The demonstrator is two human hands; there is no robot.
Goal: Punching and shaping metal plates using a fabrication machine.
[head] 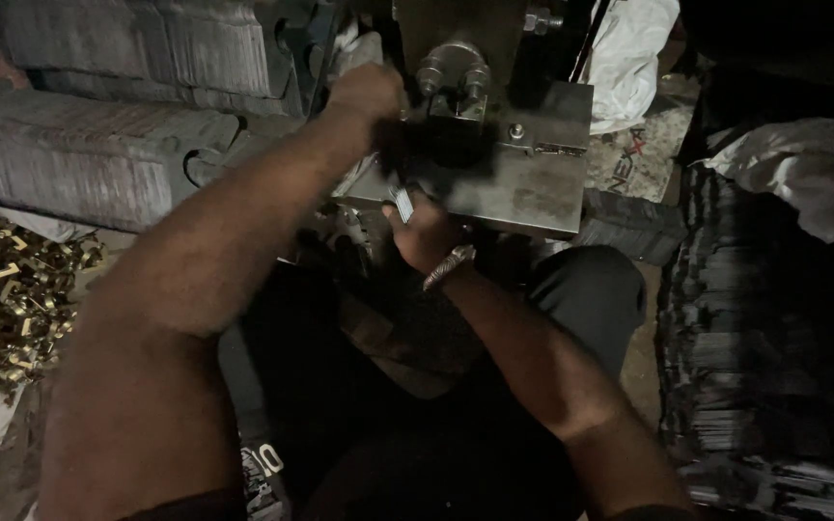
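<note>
Head view, looking down at a small metal press. The left hand (367, 95) reaches forward to the upper left of the press plate (523, 188), just beside the bolted fitting (453, 72); whether its fingers are curled shut or spread cannot be told in the dim, blurred light. The right hand (424, 232), with a bracelet (449, 267) at the wrist, sits at the near edge of the plate, fingers narrowed on a small flat metal piece (403, 203). The piece stands roughly upright, its long axis pointing away from the person toward the plate; the right hand is the nearer one. Stacks of flat metal sheets (79, 164) lie to the left, brass-coloured scraps (7, 299) lower left.
</note>
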